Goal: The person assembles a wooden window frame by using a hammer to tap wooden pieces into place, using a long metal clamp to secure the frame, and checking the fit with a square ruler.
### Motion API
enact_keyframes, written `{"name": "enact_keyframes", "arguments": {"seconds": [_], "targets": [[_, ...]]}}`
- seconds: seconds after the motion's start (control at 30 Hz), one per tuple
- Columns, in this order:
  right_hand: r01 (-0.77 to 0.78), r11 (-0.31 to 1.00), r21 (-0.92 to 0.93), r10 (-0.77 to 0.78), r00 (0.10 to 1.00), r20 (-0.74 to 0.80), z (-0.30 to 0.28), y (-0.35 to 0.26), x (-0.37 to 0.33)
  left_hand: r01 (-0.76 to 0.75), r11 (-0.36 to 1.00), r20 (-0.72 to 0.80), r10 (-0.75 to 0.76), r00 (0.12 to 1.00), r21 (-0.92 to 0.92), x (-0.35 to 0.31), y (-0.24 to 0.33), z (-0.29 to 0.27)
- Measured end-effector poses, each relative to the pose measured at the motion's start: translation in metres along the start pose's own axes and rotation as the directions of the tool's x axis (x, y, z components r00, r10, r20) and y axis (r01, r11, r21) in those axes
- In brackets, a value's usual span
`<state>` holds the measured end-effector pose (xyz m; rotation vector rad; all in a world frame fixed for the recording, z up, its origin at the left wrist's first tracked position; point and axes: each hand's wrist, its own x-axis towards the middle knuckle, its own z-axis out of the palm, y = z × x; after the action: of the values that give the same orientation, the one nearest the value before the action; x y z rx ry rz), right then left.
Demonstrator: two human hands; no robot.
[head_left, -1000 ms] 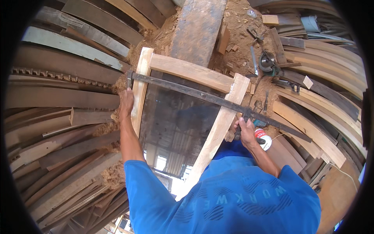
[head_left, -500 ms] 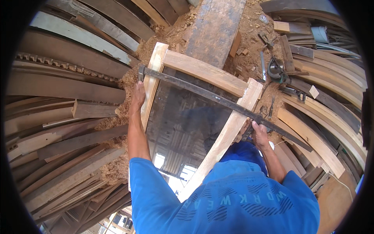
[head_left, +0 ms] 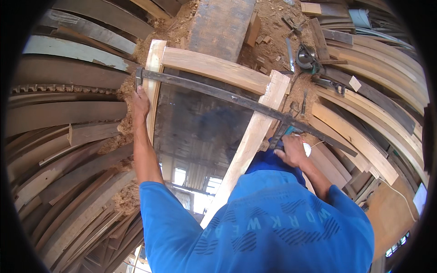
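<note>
A long dark metal bar clamp (head_left: 209, 92) lies across a pale wooden frame (head_left: 214, 68), near its far end. Dark, reflective glass (head_left: 195, 123) fills the inside of the frame. My left hand (head_left: 141, 102) grips the clamp's end jaw at the outer edge of the left rail. At the right rail, my right hand (head_left: 293, 150) is curled at the clamp's sliding jaw (head_left: 281, 127); its palm side is hidden. A small teal part shows beside those fingers. The bar runs on past the right rail.
Stacked boards (head_left: 68, 113) line the left side, and more planks (head_left: 364, 136) lie at the right. A circular saw (head_left: 307, 58) and hand tools rest among sawdust at far right. Beyond the frame stretches a wide worn plank (head_left: 221, 29).
The view has shifted, so the frame and clamp appear further left. My right hand has come off the top of the bar and moved nearer, to the sliding jaw. My left hand keeps its hold.
</note>
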<state>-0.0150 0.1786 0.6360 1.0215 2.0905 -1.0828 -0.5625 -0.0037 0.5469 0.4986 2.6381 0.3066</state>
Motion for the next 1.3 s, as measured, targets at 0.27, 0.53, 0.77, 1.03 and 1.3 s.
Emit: {"name": "enact_keyframes", "arguments": {"seconds": [0.27, 0.53, 0.77, 1.03, 1.3], "targets": [[-0.022, 0.999, -0.032, 0.031, 0.948, 0.318, 0.039, 0.057, 0.030, 0.031, 0.998, 0.000, -0.031, 1.000, 0.062, -0.002, 0.014, 0.000], [-0.023, 0.937, 0.348, -0.086, 0.951, 0.295, 0.001, 0.028, 0.015, 0.087, 0.991, 0.010, -0.088, 0.996, 0.105, 0.003, 0.000, 0.005], [-0.017, 0.978, -0.208, 0.043, 0.992, 0.120, 0.022, 0.021, -0.011, 0.011, 0.997, -0.048, -0.007, 0.999, 0.072, 0.003, -0.005, 0.004], [0.064, 0.960, 0.272, -0.165, 0.915, 0.368, 0.026, 0.075, 0.027, -0.046, 0.998, -0.038, 0.048, 0.998, 0.042, 0.006, 0.007, 0.008], [0.060, 0.987, -0.149, -0.053, 0.997, 0.054, 0.015, 0.028, -0.011, -0.085, 0.994, -0.062, 0.081, 0.995, -0.061, 0.011, -0.017, 0.009]]}}
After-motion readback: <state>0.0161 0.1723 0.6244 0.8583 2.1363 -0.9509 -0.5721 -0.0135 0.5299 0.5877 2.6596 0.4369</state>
